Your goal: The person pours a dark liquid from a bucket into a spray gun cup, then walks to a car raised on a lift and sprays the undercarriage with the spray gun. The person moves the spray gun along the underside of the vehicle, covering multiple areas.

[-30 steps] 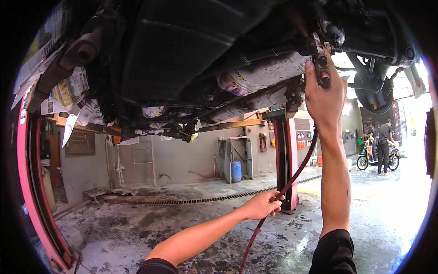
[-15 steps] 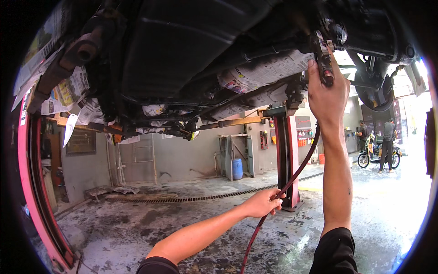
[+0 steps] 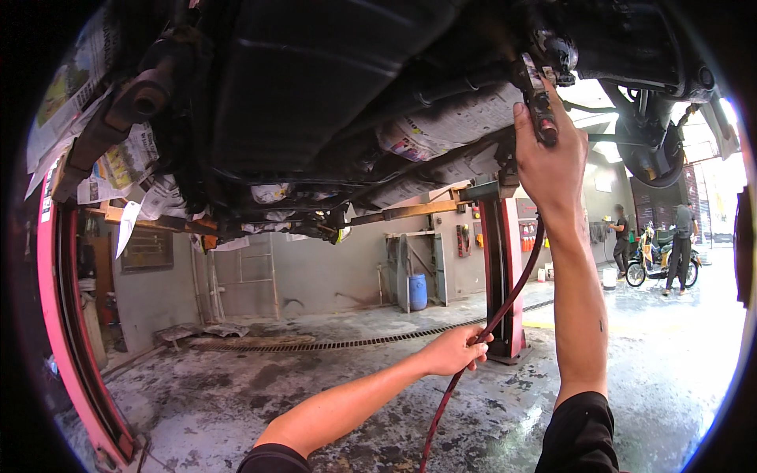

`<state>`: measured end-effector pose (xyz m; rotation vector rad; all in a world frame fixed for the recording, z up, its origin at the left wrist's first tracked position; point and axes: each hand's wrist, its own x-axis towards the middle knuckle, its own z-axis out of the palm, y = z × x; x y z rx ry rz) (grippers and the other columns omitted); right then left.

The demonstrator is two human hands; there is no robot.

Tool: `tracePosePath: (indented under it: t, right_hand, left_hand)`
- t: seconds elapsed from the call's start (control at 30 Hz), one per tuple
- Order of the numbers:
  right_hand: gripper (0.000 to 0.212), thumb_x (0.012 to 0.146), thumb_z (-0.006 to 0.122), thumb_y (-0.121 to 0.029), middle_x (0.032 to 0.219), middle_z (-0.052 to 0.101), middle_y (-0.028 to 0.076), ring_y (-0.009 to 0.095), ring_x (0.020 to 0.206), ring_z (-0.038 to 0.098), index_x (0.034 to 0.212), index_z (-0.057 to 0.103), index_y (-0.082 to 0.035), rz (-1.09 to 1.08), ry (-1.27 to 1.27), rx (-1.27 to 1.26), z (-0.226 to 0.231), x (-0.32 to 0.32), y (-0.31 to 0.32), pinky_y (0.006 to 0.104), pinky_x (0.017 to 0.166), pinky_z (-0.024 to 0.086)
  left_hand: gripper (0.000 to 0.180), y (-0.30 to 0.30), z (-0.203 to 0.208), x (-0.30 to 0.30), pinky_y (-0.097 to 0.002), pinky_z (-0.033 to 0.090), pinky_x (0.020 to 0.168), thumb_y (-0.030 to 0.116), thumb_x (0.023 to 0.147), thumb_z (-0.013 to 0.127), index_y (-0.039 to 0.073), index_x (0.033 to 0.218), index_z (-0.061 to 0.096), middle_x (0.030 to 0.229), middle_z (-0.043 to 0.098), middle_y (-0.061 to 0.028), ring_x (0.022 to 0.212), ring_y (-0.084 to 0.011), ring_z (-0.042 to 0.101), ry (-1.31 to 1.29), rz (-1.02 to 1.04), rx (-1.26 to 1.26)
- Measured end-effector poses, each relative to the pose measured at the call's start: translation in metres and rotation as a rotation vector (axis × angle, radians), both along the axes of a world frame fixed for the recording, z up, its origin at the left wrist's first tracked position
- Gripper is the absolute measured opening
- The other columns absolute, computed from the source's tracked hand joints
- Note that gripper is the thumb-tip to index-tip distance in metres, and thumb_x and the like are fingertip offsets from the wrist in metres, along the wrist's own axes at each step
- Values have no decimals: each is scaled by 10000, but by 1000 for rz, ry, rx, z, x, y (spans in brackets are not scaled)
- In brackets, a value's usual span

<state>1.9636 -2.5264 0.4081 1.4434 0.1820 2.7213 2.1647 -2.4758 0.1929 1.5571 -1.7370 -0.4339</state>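
Observation:
Raised overhead, my right hand is closed around a paint-smeared spray gun, just under the dark underside of a lifted vehicle. A dark red hose hangs from below that hand and runs down past the lower edge. My left hand grips this hose lower down, its fingers wrapped round it. Close to the gun, a long part wrapped in newspaper crosses the underside. The gun's nozzle is hard to make out against the black metal.
Red lift posts stand at left and behind the hose. More newspaper hangs at the left. A drain grate crosses the stained floor; a blue barrel stands by the wall. Two people are near a motorbike at far right.
My right hand and the spray gun have shifted a little to the left along the underside. My left hand keeps its hold on the hose. The view has turned slightly.

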Motion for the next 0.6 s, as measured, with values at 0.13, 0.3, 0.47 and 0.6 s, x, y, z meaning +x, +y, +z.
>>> tracePosePath:
  t: [0.13,0.3,0.47,0.6]
  right_hand:
    - [465,937,703,-243,795,710,99,257,730,662,1368,644,-77,-38,10,18,0,6,-1,376,862,428]
    - [470,936,702,-240,802,718,94,276,744,665,1372,640,-78,-88,25,53,-1,8,-1,386,879,438]
    - [465,937,708,-259,794,715,103,272,742,655,1362,653,-76,-5,12,41,-1,10,-3,386,895,442]
    - [472,935,722,-270,770,706,103,259,718,646,1357,658,-69,48,5,1,-3,9,-1,371,885,446]
  left_hand:
    - [383,-1,-3,5,-315,543,763,223,1067,559,-21,1360,536,1000,679,-87,784,-134,656,-9,3,-3]
    - [379,0,-6,10,-313,539,764,220,1069,552,-16,1364,535,999,678,-81,787,-130,652,2,4,16]
    - [373,5,-5,9,-314,538,763,224,1073,546,-8,1365,535,1005,676,-81,788,-128,651,39,4,-17]
    - [372,3,-4,10,-310,538,767,218,1074,547,-12,1366,529,1010,674,-85,788,-130,652,14,15,14]
